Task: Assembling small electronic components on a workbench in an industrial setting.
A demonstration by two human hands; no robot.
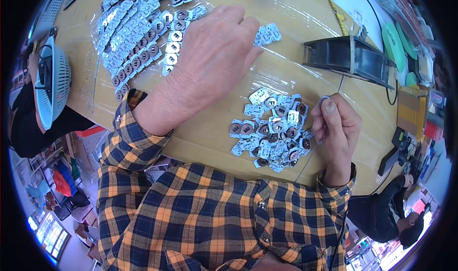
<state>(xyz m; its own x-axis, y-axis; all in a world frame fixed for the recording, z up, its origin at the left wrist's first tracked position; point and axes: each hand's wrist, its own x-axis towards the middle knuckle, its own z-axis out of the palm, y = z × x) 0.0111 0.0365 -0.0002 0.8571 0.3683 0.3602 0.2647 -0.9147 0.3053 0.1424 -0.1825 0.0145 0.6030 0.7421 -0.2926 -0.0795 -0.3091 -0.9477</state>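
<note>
My left hand [210,61] lies palm down on the plastic-covered table [296,75], fingers spread, fingertips touching a few small silver metal pieces [268,33]. Neat overlapping rows of the same pieces [138,34] lie to its left. My right hand [336,127] is pinched on one small metal ring-like piece [324,99] held above the table. Just left of it sits a loose pile of silver and dark metal pieces [272,130]. Plaid sleeves cover both forearms.
A black tray-like holder [350,56] stands at the right back. A pale blue colander [52,82] hangs off the left edge. Green discs [393,42] and a cardboard box [410,111] lie far right. Another person [396,213] sits at lower right.
</note>
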